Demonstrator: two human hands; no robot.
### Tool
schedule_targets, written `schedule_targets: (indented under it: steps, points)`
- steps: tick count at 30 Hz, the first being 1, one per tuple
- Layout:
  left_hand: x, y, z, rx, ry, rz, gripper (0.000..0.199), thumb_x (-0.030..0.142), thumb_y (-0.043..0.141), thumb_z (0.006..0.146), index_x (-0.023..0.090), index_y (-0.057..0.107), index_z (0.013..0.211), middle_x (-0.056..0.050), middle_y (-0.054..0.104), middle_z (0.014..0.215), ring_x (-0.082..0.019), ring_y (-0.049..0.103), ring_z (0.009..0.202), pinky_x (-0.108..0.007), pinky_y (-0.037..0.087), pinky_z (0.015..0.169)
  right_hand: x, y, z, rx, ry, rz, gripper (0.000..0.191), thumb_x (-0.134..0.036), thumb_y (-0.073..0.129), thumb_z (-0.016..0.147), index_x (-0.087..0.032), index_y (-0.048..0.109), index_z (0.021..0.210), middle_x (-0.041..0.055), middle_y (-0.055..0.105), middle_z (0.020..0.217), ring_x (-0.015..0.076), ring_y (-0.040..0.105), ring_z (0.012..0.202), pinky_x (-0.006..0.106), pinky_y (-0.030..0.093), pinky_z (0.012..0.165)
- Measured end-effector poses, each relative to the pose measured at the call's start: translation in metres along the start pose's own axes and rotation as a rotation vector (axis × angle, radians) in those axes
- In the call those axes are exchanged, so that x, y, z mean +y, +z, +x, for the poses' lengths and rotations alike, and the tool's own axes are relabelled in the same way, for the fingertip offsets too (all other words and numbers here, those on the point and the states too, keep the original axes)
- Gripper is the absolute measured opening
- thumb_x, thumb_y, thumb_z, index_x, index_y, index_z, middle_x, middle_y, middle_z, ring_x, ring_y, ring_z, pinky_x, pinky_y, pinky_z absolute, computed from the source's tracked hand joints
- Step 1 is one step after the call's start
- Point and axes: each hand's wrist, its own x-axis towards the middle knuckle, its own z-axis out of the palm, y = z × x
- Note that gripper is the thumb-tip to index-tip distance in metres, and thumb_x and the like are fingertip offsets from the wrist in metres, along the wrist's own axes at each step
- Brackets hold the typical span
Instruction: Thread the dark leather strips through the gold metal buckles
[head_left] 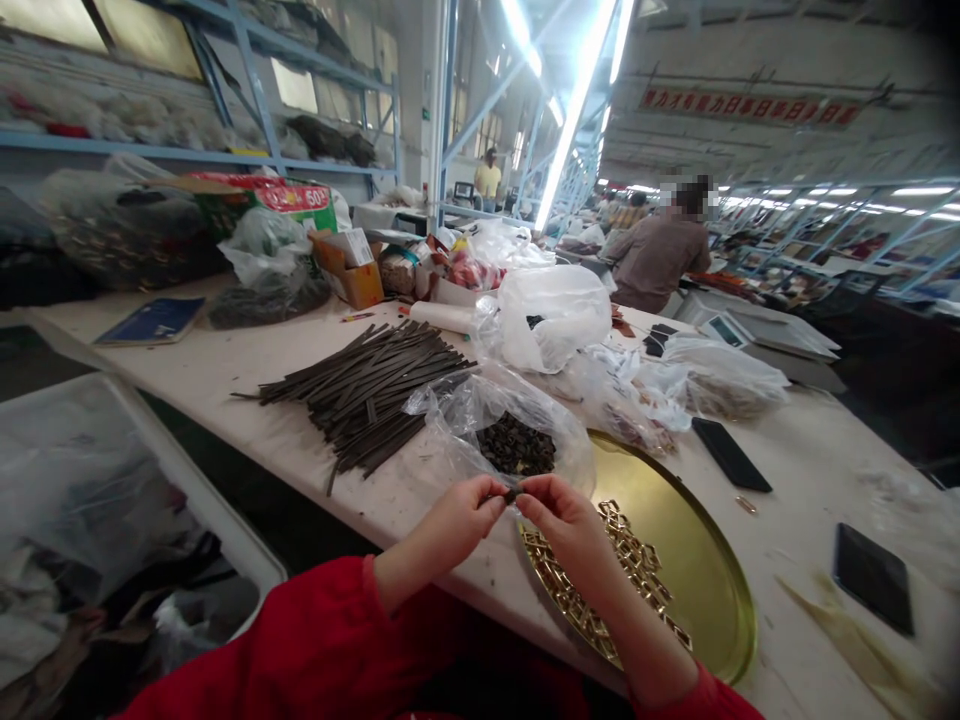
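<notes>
My left hand (pixel 474 508) and my right hand (pixel 559 512) meet in front of me, fingertips pinched on a small dark piece (pixel 512 495). It is mostly hidden by the fingers. Just beyond them lies an open clear plastic bag (pixel 571 425) holding many small dark loops (pixel 517 445). Under and beside my right forearm is a round gold tray (pixel 701 570), with gold rectangular metal rings (pixel 637 565) heaped on its left side. A pile of long dark strips (pixel 375 390) is spread on the table, left of the bag.
The pale table (pixel 810 470) carries two dark phones (pixel 731 455) at right, a blue notebook (pixel 154 320) at left, and several plastic bags (pixel 555 310) farther back. A white bin (pixel 202 480) stands by the left table edge. Another person (pixel 660 255) is farther off, facing away.
</notes>
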Motion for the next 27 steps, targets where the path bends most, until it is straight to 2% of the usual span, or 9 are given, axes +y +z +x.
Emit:
schedule_targets:
  steps: [5,8,10,13,17,20,22,24,27]
  points:
    - [-0.002,0.000,-0.008,-0.015,0.042,0.151,0.017,0.022,0.045,0.078,0.015,0.060,0.080,-0.002,0.061,0.076,-0.016,0.054,0.073,-0.025,0.038,0.066,-0.005,0.004,-0.003,0.003,-0.107,-0.322,0.008,-0.026,0.058,0.076,-0.020,0.062,0.079,0.0017,0.063,0.073,0.0160,0.056,0.067,0.029,0.043,0.063]
    - [-0.002,0.001,-0.011,-0.004,0.037,0.137,0.017,0.019,0.043,0.078,0.015,0.058,0.081,0.000,0.057,0.069,-0.014,0.053,0.067,-0.025,0.038,0.062,-0.001,0.006,-0.001,-0.019,-0.114,-0.354,0.008,-0.026,0.058,0.076,-0.020,0.062,0.077,0.0012,0.062,0.071,0.0156,0.055,0.065,0.028,0.043,0.061]
    - [-0.002,0.004,-0.012,-0.004,0.011,0.051,0.021,0.016,0.038,0.078,0.014,0.055,0.090,0.003,0.052,0.061,-0.013,0.050,0.060,-0.024,0.037,0.058,0.002,0.010,-0.001,0.009,-0.100,-0.336,0.008,-0.027,0.059,0.075,-0.020,0.062,0.076,0.0012,0.061,0.071,0.0160,0.056,0.065,0.028,0.043,0.061]
    - [-0.005,0.007,-0.011,-0.012,-0.018,-0.101,0.029,0.013,0.033,0.078,0.013,0.046,0.104,0.006,0.047,0.055,-0.012,0.046,0.053,-0.024,0.037,0.054,0.007,0.015,-0.005,0.062,-0.050,-0.234,0.011,-0.030,0.060,0.075,-0.019,0.063,0.078,0.0020,0.063,0.072,0.0171,0.057,0.067,0.029,0.044,0.062]
    - [-0.012,0.008,-0.008,0.015,-0.022,-0.218,0.027,0.011,0.032,0.078,0.014,0.043,0.103,0.007,0.045,0.053,-0.010,0.044,0.052,-0.022,0.036,0.055,0.009,0.019,-0.013,0.105,-0.023,-0.095,0.023,-0.036,0.053,0.081,-0.019,0.064,0.092,0.0044,0.066,0.083,0.0183,0.058,0.075,0.031,0.044,0.069]
    - [-0.010,0.008,-0.010,-0.028,-0.042,-0.291,0.025,0.013,0.032,0.081,0.014,0.040,0.105,0.008,0.045,0.052,-0.009,0.040,0.048,-0.022,0.033,0.053,0.010,0.018,-0.016,0.120,0.033,0.015,0.031,-0.042,0.045,0.085,-0.018,0.065,0.088,0.0037,0.064,0.077,0.0164,0.055,0.070,0.029,0.043,0.065]
    - [-0.005,0.009,-0.014,-0.072,-0.034,-0.311,0.026,0.015,0.033,0.082,0.013,0.039,0.107,0.008,0.045,0.052,-0.008,0.037,0.046,-0.021,0.031,0.052,0.011,0.018,-0.016,0.164,0.114,0.116,0.026,-0.043,0.054,0.080,-0.018,0.063,0.079,0.0011,0.060,0.070,0.0145,0.052,0.065,0.027,0.043,0.061]
    - [-0.001,0.010,-0.019,-0.108,-0.015,-0.332,0.027,0.019,0.034,0.084,0.013,0.039,0.109,0.007,0.045,0.054,-0.008,0.035,0.046,-0.021,0.030,0.051,0.011,0.018,-0.016,0.191,0.189,0.268,0.023,-0.041,0.064,0.072,-0.020,0.061,0.081,-0.0010,0.059,0.069,0.0127,0.050,0.061,0.026,0.042,0.059]
    - [0.003,0.011,-0.026,-0.164,0.002,-0.359,0.031,0.024,0.033,0.086,0.012,0.038,0.114,0.007,0.045,0.056,-0.008,0.036,0.047,-0.022,0.030,0.051,0.009,0.021,-0.021,0.020,0.300,0.586,0.033,-0.041,0.066,0.070,-0.023,0.060,0.097,0.0002,0.060,0.079,0.0115,0.051,0.058,0.028,0.045,0.059]
